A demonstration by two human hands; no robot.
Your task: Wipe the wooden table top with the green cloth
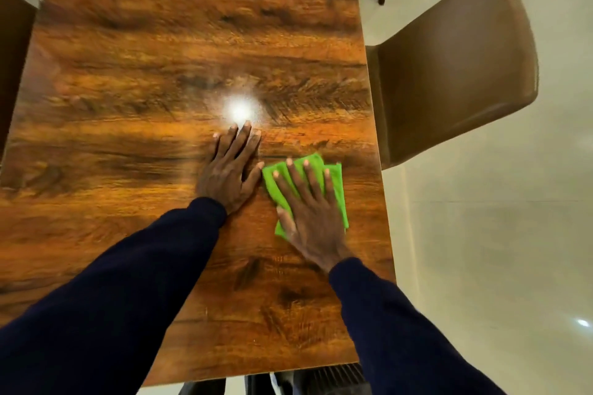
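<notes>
**Two flat hands on a wooden table top, the right one over a green cloth**

A glossy brown wooden table top with dark, streaked grain fills most of the view; a bright white glare spot lies near its centre. Beyond the table's right edge is a pale, shiny tiled floor, on which a brown moulded chair stands close to the table. The left hand rests palm down on the bare wood, fingers straight and held close together, their tips just short of the glare. The right hand lies palm down on the folded bright green cloth, fingers straight and spread, pressing it flat against the table. The cloth sits near the table's right edge, just beside the left hand. Both forearms wear dark navy sleeves.
</notes>
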